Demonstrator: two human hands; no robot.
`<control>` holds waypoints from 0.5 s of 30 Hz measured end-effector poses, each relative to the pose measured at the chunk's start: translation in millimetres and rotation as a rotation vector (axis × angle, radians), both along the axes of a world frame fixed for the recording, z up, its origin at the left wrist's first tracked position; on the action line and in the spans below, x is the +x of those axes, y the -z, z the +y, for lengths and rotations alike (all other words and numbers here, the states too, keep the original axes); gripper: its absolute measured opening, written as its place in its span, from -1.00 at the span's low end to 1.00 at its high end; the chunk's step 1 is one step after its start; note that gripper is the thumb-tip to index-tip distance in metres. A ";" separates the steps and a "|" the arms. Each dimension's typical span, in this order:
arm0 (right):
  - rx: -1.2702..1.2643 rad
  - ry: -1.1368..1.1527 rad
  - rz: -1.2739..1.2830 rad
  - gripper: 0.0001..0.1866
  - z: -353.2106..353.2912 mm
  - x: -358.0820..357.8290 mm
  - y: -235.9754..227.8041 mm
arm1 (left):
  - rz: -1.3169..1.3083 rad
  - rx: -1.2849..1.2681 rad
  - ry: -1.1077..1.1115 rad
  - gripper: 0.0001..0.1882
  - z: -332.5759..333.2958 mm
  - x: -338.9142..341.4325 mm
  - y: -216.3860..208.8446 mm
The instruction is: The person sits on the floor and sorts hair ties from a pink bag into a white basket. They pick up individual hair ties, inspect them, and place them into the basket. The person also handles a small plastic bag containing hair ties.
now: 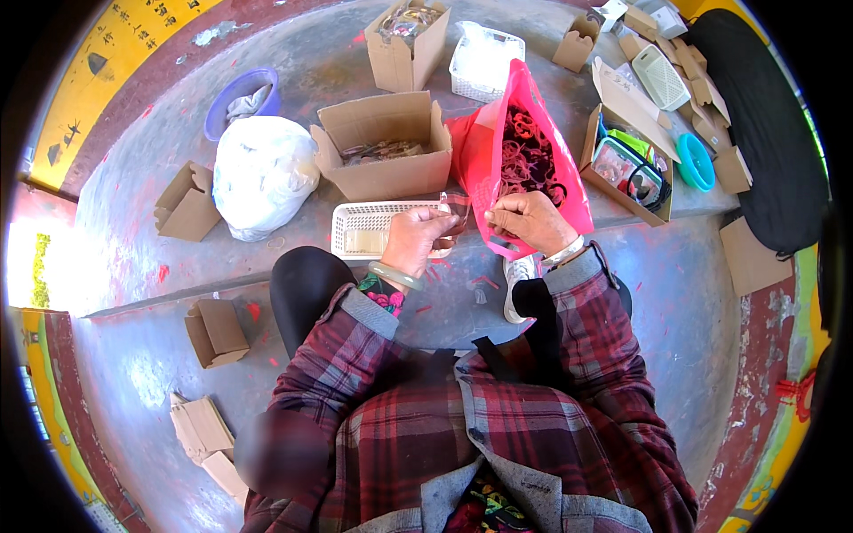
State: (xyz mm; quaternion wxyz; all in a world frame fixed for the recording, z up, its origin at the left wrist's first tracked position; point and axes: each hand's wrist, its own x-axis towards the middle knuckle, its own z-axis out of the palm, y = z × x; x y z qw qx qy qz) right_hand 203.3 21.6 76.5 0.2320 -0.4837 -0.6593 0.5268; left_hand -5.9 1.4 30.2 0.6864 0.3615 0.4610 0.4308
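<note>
My left hand (416, 240), with a pale bangle at its wrist, pinches a small clear plastic bag (457, 206) above the white plastic basket (342, 233). My right hand (533, 222) is closed at the fingertips, in front of the pink bag (477, 147); whatever it pinches is too small to make out. That bag stands wide open and holds many dark and red looped pieces (524, 160). Behind the basket stands an open cardboard box (382, 178) with a heap of small clear packets (386, 153) inside.
A stuffed white plastic bag (262, 178) and a purple basin (216, 115) stand at the left. To the right are a box of mixed items (653, 215) and a teal basket (695, 163). A concrete step edge (178, 293) crosses the floor; small cartons (216, 331) lie around.
</note>
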 end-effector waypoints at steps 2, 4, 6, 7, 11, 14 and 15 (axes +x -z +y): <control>0.007 -0.001 -0.001 -0.75 0.3 0.1 1.1 | 0.029 0.005 0.007 -0.87 0.4 -1.1 0.1; 0.022 0.000 -0.002 -0.75 0.7 0.4 1.9 | 0.041 0.002 0.010 -0.87 1.0 -1.7 1.4; 0.049 0.022 0.016 -0.75 -0.4 -1.2 0.9 | 0.040 -0.009 0.006 -0.87 1.2 -2.3 4.2; 0.063 0.033 0.026 -0.76 -1.0 -2.4 0.2 | 0.068 0.005 0.005 -0.87 1.1 -2.5 4.0; 0.090 0.107 0.101 -0.80 -2.4 -4.5 -0.8 | 0.219 0.079 -0.006 -0.88 0.7 1.3 -3.6; 0.279 0.237 0.190 -0.85 -0.8 -5.3 3.3 | 0.558 0.615 -0.102 -0.92 0.5 3.6 3.5; 0.391 0.240 0.224 -0.85 0.5 -7.1 -0.7 | 0.701 0.872 -0.147 -0.94 0.0 3.9 3.8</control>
